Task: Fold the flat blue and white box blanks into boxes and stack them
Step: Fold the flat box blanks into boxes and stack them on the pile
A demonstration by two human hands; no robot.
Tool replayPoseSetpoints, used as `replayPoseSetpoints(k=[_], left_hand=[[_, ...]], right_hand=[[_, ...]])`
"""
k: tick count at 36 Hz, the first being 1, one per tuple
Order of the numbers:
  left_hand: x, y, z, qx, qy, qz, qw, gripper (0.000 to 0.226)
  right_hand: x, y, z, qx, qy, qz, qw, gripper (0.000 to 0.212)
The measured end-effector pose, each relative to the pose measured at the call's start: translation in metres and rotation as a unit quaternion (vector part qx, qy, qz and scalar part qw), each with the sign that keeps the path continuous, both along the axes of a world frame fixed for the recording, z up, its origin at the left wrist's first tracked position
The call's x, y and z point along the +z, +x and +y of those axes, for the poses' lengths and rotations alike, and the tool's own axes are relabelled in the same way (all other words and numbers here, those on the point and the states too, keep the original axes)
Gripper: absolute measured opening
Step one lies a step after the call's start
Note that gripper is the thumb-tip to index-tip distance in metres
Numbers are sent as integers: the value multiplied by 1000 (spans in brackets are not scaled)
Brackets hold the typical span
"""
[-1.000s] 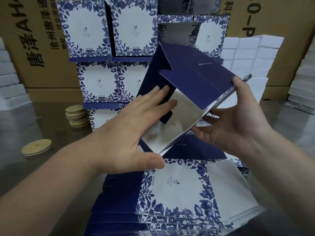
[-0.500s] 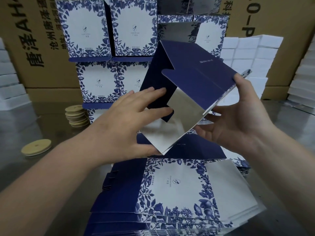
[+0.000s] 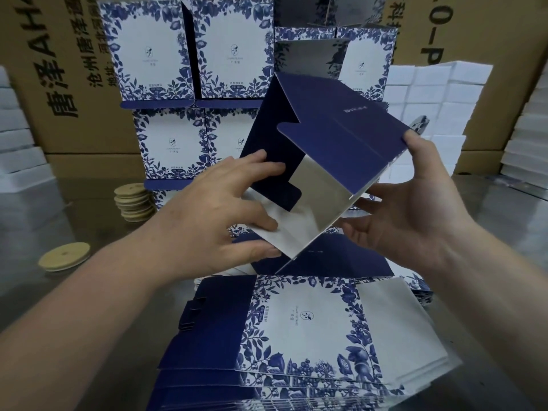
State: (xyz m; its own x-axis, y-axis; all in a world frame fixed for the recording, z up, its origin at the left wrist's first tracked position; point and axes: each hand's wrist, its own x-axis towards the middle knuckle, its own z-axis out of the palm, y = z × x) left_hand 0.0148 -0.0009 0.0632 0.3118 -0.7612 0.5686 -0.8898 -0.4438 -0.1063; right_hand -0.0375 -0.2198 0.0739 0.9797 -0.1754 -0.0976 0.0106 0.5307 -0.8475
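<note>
Head view: the stack of folded boxes (image 3: 166,143) stands at the back of the table, blue-and-white faces toward you. The pile of flat blanks (image 3: 311,321) lies nearest you. Between them, in the air above the pile, you hold one half-folded box (image 3: 341,137), tilted, with its dark blue flaps up and its silver inside showing.

Your left hand (image 3: 213,221) has its fingers laid over a blue flap, with thumb and forefinger pinching the lower silver panel. Your right hand (image 3: 415,209) clamps the far corner, thumb on the blue top and spread fingers beneath.

This looks like thin, light card: stiff across the panels, weak along the creases, with a coated face that is probably slick. Take it at the corners and beside the creases, as you are doing. Squeezing mid-panel could dent it.

Brown cartons (image 3: 74,84) with printed lettering fill the room behind. The table (image 3: 59,307) is grey and glossy, so blanks may slide on it. White boxes (image 3: 430,93) are stacked at the right rear, and wooden lids (image 3: 133,203) sit piled at the left, with one lying apart.
</note>
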Motion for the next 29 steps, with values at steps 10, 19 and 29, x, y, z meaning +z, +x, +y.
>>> replayPoseSetpoints(k=[10,19,29], left_hand=[[-8,-8,-8,-146,-122,120,974,48],[-10,-23,-15,-119,-246,225,935,22],[-14,-32,-21,-5,-220,250,943,42]], right_hand=[[-11,-18,35,-2,-220,-83,972,101],[-33,-37,55,-74,-495,-163,850,102],[-23,-41,58,-107,-641,-181,738,82]])
